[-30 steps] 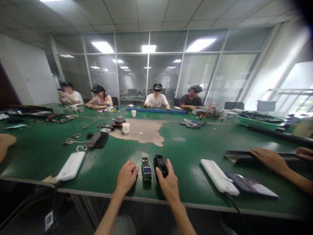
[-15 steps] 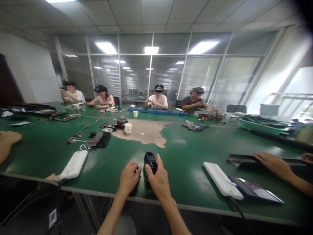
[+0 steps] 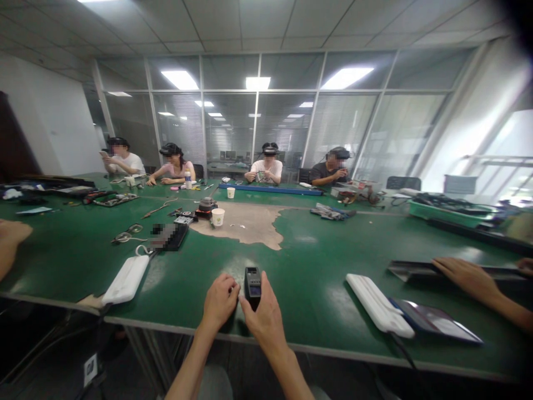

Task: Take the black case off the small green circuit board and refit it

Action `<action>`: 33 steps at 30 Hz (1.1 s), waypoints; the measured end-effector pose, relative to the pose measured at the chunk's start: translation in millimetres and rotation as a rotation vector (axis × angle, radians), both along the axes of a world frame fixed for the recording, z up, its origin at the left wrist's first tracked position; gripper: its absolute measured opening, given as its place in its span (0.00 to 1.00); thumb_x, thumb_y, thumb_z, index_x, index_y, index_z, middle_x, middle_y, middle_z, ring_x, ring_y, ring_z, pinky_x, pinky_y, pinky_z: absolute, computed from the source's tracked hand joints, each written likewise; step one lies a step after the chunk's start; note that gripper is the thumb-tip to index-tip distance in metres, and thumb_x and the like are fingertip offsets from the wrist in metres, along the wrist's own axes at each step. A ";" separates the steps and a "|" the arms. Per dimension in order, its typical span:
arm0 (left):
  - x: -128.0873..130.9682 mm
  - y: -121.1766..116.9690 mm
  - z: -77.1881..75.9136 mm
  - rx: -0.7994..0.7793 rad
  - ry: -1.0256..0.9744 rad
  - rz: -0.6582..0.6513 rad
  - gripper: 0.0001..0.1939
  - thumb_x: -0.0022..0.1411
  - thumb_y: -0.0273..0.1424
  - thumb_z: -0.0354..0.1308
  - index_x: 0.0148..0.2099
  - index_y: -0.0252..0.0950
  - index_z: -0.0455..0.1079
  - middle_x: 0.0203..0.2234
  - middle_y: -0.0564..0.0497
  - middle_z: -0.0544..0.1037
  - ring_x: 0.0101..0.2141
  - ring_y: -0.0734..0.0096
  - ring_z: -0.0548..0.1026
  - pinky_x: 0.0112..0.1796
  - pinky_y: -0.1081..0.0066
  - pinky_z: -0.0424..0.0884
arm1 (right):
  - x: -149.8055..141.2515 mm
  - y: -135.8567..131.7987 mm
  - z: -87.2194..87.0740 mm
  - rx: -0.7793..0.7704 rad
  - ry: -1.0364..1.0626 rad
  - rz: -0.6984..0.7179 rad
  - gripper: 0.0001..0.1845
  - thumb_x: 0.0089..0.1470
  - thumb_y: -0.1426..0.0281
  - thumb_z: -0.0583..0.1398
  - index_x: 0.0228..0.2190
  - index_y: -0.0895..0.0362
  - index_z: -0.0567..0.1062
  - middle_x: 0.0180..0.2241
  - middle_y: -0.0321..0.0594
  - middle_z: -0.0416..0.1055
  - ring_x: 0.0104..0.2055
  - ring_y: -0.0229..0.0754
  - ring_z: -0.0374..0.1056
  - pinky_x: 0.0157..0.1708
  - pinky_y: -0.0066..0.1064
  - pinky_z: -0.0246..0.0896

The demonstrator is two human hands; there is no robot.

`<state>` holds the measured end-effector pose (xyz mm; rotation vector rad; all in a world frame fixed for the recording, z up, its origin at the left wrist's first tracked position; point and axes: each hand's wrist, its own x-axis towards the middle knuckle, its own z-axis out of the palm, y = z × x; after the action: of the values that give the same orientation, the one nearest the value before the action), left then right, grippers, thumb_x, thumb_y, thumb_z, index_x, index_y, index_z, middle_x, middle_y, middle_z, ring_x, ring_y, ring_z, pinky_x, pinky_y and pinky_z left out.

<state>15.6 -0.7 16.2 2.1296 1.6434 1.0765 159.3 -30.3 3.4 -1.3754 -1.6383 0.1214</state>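
A black plastic housing (image 3: 252,282) stands on the green table in front of me, with a small bluish display showing through its window. The circuit board seen earlier is now inside or beneath it. My right hand (image 3: 266,312) is closed round the housing, thumb on the near left side and fingers along the right. Just left of it, my left hand (image 3: 221,297) rests on the table with its fingers curled together. Whatever those fingers may hold is hidden.
White power banks (image 3: 127,279) with cables lie left and right. Paper cups (image 3: 217,217), glasses (image 3: 127,234) and gloves (image 3: 331,213) are farther back. At right, a co-worker's hand (image 3: 466,276) rests on a dark metal strip. Several people sit across the green table (image 3: 316,328).
My right hand has carried the black housing leftward and set it over the circuit board, whose display now shows through the window. My left hand has kept its place and curled pose.
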 end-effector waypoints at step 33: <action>0.3 0.4 -2.0 0.024 0.002 0.002 0.12 0.64 0.33 0.48 0.31 0.37 0.70 0.34 0.51 0.73 0.37 0.73 0.71 0.41 0.73 0.65 | 10.5 -3.4 36.5 -0.063 0.212 -0.045 0.38 0.55 0.55 0.56 0.61 0.62 0.57 0.58 0.53 0.62 0.60 0.51 0.60 0.57 0.43 0.56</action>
<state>15.8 -0.3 14.3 2.1448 1.6419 1.1003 169.7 -33.8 40.0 -1.3955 -1.4375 0.2844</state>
